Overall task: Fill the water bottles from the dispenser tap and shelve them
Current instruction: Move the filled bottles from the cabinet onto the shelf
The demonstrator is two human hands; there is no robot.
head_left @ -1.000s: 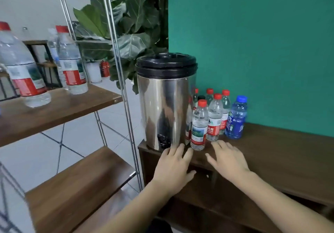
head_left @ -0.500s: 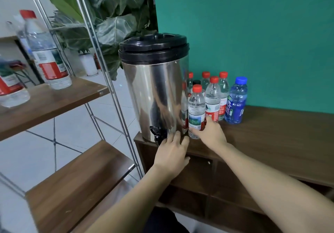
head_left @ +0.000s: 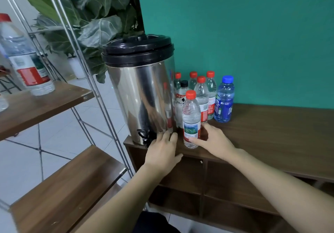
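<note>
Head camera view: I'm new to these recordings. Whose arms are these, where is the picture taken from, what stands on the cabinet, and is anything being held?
The camera is worn on a person's head and looks down at their own bare arms. A steel water dispenser with a black tap stands on a wooden cabinet, beside a cluster of small bottles. The right hand grips the nearest red-capped bottle low on its body, fingers curled round it. The left hand rests open on the cabinet edge by the tap. A blue bottle stands at the right of the cluster. A large bottle stands on the shelf to the left.
</note>
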